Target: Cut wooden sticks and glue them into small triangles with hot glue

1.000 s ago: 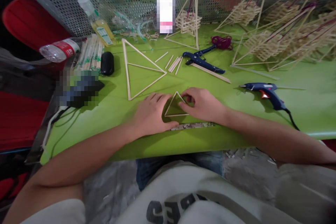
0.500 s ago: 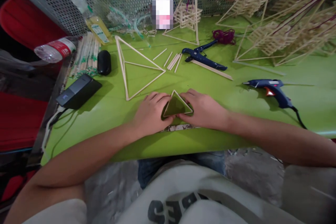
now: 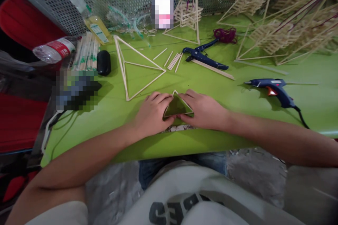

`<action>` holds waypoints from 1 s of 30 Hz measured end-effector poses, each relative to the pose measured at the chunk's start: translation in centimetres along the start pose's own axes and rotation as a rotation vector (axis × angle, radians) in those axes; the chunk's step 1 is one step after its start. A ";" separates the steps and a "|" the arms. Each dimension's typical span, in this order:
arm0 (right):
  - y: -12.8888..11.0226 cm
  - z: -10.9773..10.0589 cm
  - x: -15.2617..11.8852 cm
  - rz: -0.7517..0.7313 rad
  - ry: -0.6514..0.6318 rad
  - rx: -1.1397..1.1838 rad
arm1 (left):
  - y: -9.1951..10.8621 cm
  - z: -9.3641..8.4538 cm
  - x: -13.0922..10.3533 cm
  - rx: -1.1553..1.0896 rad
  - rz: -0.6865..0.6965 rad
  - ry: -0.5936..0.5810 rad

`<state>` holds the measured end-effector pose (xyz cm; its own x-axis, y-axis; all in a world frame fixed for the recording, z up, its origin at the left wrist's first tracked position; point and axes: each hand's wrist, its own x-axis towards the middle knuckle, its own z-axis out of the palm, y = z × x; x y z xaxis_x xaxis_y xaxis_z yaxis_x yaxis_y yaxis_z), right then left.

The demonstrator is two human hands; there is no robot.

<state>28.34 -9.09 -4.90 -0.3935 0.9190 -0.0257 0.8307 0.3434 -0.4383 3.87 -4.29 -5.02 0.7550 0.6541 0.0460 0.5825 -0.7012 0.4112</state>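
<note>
A small triangle of thin wooden sticks (image 3: pixel 182 113) lies near the table's front edge, between my two hands. My left hand (image 3: pixel 154 112) grips its left side, fingers at the top corner and thumb by the bottom stick. On the other side my right hand (image 3: pixel 203 109) holds the right edge, its thumb near the bottom too. Parts of the sides are hidden under my fingers. Just beyond sits a larger wooden stick frame (image 3: pixel 146 86) with triangular faces. Several short cut sticks (image 3: pixel 174 61) lie to its right.
Blue cutters (image 3: pixel 203 57) rest on a long stick behind my hands. A glue gun (image 3: pixel 274 86) with a lit switch and cord lies right. Finished stick pyramids (image 3: pixel 274 38) crowd the back right. Wrapped stick bundles (image 3: pixel 86 54), a black case (image 3: pixel 104 62) and bottles (image 3: pixel 99 28) stand left.
My fingers have shifted slightly along the triangle, the left ones closer to its top corner. The triangle stays in both hands, and the other things on the table have not moved.
</note>
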 end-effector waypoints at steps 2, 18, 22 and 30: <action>-0.1 -0.1 0.0 0.001 -0.002 -0.009 | 0.1 0.0 0.0 0.017 0.000 -0.005; 0.0 -0.2 0.2 0.042 0.013 0.023 | 0.4 -0.4 0.3 0.038 -0.007 -0.016; 0.0 -0.4 0.2 0.051 0.004 0.027 | 0.5 -0.5 0.5 0.022 -0.021 -0.025; -0.2 -0.5 0.2 0.080 -0.014 0.025 | 0.5 -0.3 0.5 0.004 -0.027 0.017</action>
<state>28.33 -8.89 -4.34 -0.3322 0.9403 -0.0744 0.8496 0.2640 -0.4565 4.39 -4.23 -4.54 0.7340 0.6773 0.0507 0.6035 -0.6847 0.4086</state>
